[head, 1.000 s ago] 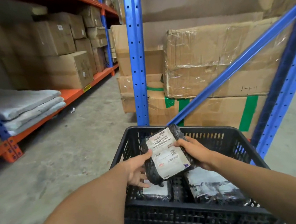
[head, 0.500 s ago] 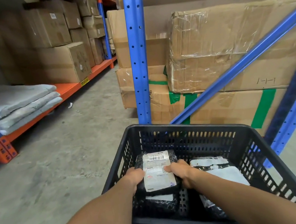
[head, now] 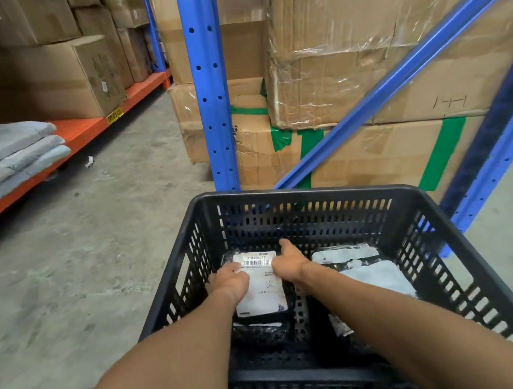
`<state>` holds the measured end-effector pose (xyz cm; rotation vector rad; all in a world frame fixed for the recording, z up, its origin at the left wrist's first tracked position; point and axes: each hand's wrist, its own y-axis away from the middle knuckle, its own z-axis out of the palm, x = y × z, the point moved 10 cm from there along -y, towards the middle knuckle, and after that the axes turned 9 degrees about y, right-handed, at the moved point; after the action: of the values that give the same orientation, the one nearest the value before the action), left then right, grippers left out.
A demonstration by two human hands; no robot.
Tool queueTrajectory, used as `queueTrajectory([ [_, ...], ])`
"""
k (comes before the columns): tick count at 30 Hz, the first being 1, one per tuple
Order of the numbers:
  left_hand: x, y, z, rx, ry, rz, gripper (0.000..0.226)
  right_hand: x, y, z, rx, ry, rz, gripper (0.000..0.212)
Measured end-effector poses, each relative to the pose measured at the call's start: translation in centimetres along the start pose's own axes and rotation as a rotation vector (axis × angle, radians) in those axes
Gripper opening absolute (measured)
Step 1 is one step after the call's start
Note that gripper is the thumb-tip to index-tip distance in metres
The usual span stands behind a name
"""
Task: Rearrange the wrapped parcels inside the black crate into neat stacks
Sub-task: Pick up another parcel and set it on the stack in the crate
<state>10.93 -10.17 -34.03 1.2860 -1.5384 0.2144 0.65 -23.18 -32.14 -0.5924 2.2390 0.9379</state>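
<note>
Lying in the black crate [head: 313, 192]: wrapped parcels [head: 261, 291].

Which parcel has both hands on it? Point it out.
The labelled parcel at the left of the black crate, lying atop a lower parcel, with the left hand and right hand at its sides. The parcels on the right lie untouched.

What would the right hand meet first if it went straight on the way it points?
Probably the far slotted wall of the black plastic crate; the right hand points that way, though depth is unclear.
</note>
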Motion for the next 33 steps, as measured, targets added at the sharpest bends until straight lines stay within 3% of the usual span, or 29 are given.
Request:
queueTrajectory([
  [3, 3.2, 1.7, 0.5, 0.045, -0.041, 0.133, 0.035, -1.3, 1.7, -4.6, 0.124, 0.047, -0.103, 0.061],
  [7, 5.6, 4.1, 2.5, -0.011, -0.068, 0.235, 0.032, 0.3, 3.9, -10.7, 0.265, 0.763, -0.106, 0.05],
  [10, 5.4, 6.0, 6.6, -0.24, -0.111, 0.152, 0.023, 5.6, 5.3, -13.2, 0.073, 0.953, 0.087, 0.069],
  [12, 3.6, 8.9, 10.2, -0.531, -0.136, -0.06, 0.039, 8.9, 6.5, -13.6, -0.126, 0.932, 0.192, 0.094],
  [14, 2.4, 11.6, 12.9, -0.726, -0.148, -0.22, 0.063, 10.7, 7.8, -13.7, -0.234, 0.761, 0.265, 0.111],
  [17, 2.5, 13.0, 13.8, -0.711, -0.088, -0.332, 0.077, 10.8, 9.1, -13.2, -0.283, 0.676, 0.277, 0.117],
  [20, 2.7, 14.0, 13.5, -0.666, 0.018, -0.406, 0.084, 9.5, 9.4, -13.6, -0.222, 0.719, 0.186, 0.102],
  [23, 2.7, 14.3, 12.2, -0.646, 0.12, -0.426, 0.081, 9.2, 9.0, -15.0, -0.093, 0.51, 0.176, 0.08],
  [25, 3.1, 14.1, 11.0, -0.65, 0.228, -0.423, 0.084, 8.3, 9.3, -15.2, -0.071, 0.346, 0.162, 0.084],
  [29, 5.2, 11.4, 7.3, -0.564, 0.588, -0.337, 0.098, 2.4, 10.3, -15.5, 0.05, 0.197, -0.153, 0.103],
  [31, 6.9, 10.2, 5.4, -0.571, 0.815, -0.288, 0.099, -2.0, 12.0, -15.3, 0.176, 0.386, -0.474, 0.092],
  [33, 8.4, 9.8, 3.8, -0.626, 0.954, -0.228, 0.084, -5.4, 14.9, -14.2, 0.358, 0.646, -0.791, 0.075],
])
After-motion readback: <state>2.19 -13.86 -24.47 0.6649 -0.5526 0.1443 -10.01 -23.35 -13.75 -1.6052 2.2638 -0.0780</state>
